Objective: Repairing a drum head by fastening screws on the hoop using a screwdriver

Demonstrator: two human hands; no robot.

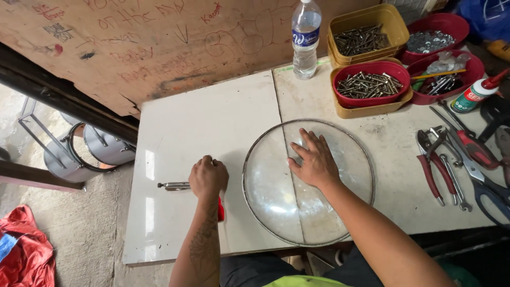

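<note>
A round glass pot lid [276,204] with a metal rim lies on the white tiled table [180,133]. My right hand [314,161] rests flat on the glass, fingers spread, holding nothing. To the lid's left my left hand [208,177] is closed around a hand tool [172,186]; its metal tip sticks out to the left and a red handle end shows below my wrist.
At the back stand a water bottle [306,37] and tubs of screws [368,84], yellow and red. Pliers and wrenches [443,165] lie at the right, beside a glue bottle [474,94]. Metal pots [87,151] sit on the floor left, below a scribbled wooden board.
</note>
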